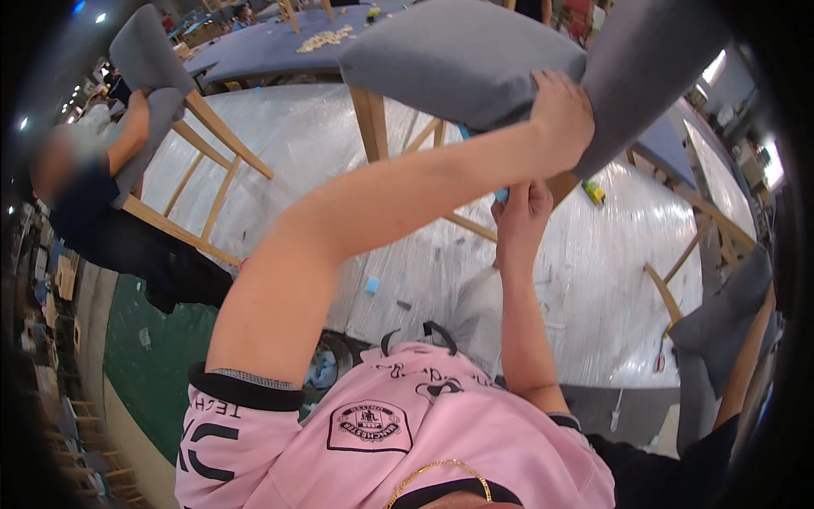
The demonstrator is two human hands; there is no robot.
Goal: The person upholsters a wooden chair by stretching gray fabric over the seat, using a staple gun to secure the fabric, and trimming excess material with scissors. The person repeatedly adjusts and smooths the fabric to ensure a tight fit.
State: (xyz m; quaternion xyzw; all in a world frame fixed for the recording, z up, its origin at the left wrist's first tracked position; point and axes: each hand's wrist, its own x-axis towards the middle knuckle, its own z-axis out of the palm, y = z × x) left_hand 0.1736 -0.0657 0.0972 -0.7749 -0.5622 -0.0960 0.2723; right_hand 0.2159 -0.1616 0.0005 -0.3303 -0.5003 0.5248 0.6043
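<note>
A grey upholstered chair [462, 59] with wooden legs stands tilted in front of me. My left hand [562, 123] reaches across and lies on the fabric where the seat meets the chair back [653, 72], fingers stretched along the seat. Below it, near the wooden frame under the seat, my right hand [523, 216] is closed, thumb and fingers pressed together. A bit of a small light blue piece [502, 195] shows at its fingers; its kind is hard to make out.
Plastic-wrapped work surface [407, 246] holds a blue block [372, 284] and a yellow-green object [595, 192]. At left a person [119, 195] handles another grey chair [157, 51]; at right, another person's arm [746, 365] touches grey upholstery [721, 339]. Behind is a blue-topped table [254, 55].
</note>
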